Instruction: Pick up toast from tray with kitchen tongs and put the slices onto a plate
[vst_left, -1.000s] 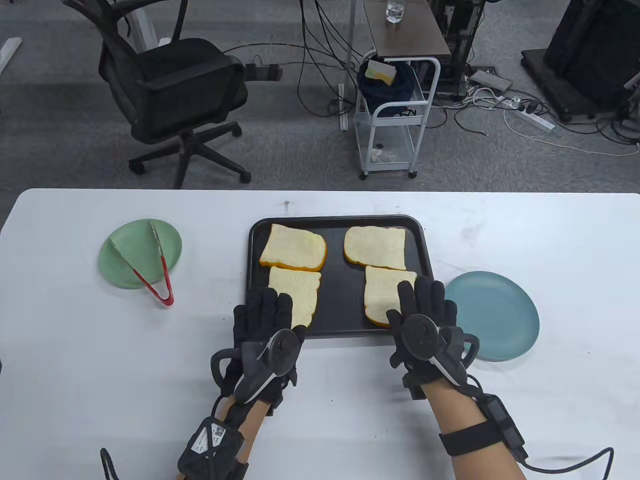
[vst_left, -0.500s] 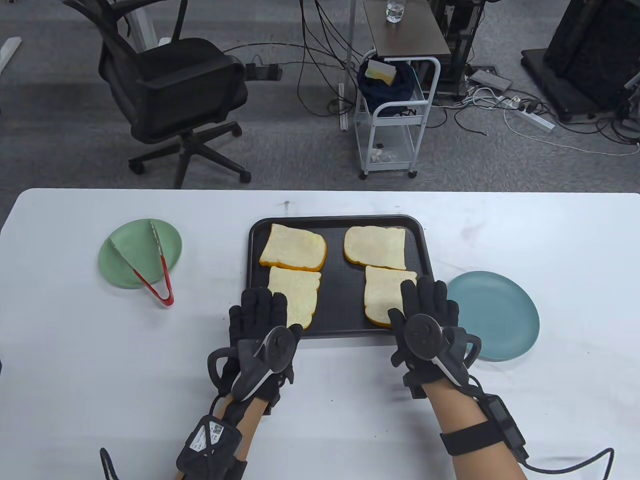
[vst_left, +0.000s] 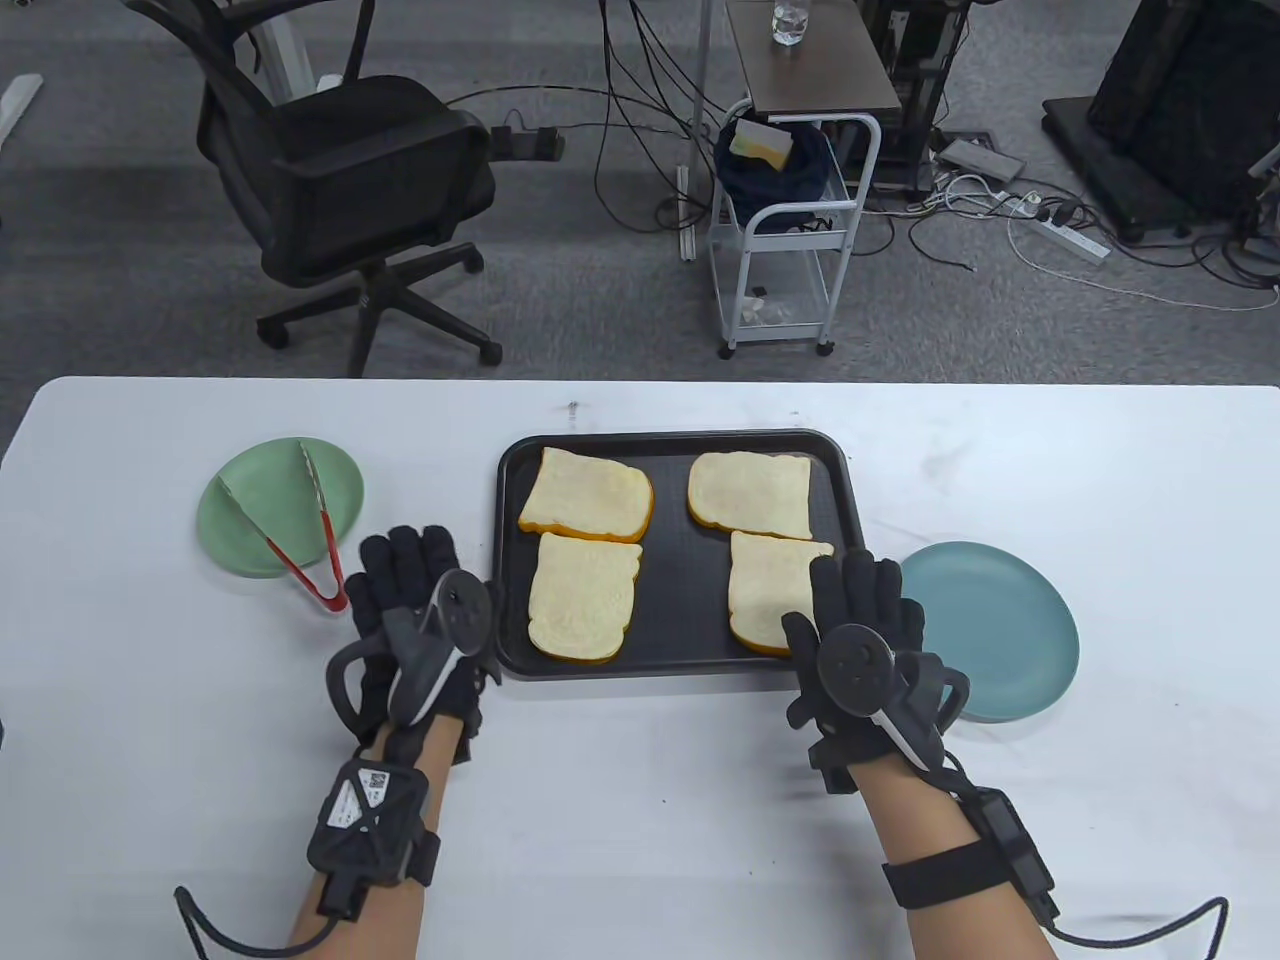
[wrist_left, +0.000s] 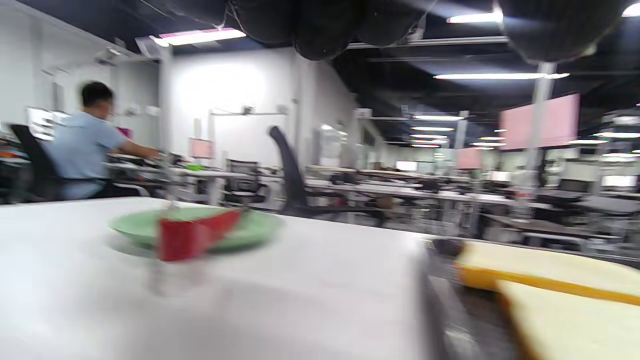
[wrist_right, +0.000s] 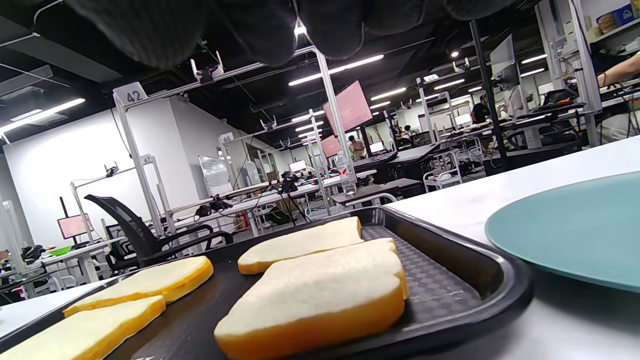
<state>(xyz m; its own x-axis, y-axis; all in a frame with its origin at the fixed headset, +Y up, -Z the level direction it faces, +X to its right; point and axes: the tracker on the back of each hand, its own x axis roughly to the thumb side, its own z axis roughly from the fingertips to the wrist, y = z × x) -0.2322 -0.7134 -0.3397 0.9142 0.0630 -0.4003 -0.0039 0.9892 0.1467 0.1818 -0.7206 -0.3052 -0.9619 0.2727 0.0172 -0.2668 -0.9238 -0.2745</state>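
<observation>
The white worktop (vst_left: 640, 820) carried everything, with a black office chair (vst_left: 340, 190) and a small white trolley (vst_left: 790, 240) on the grey floor beyond its far edge. In the middle of the worktop sat the black tray (vst_left: 675, 665), holding four slices of toast (vst_left: 585, 610) in two rows, all lying flat and none yet lifted. Just right of the tray lay the blue plate (vst_left: 1010, 630), bare. Well to the tray's left lay the green plate (vst_left: 255, 530), and the red-handled tongs (vst_left: 300, 545) rested across it with their steel tips spread on the plate and their red hinge end hanging over its near rim onto the worktop. The right hand (vst_left: 860, 650) lay palm down over the tray's near right corner, its fingers (vst_left: 850, 590) extended and relaxed, partly covering the near right slice and grasping nothing. The left hand (vst_left: 420, 625) lay palm down between the tray and the tongs, just beside the hinge end, its fingers (vst_left: 400, 560) straight and released, touching no tool. The left wrist view was blurred, showing the tongs and green plate close ahead.
</observation>
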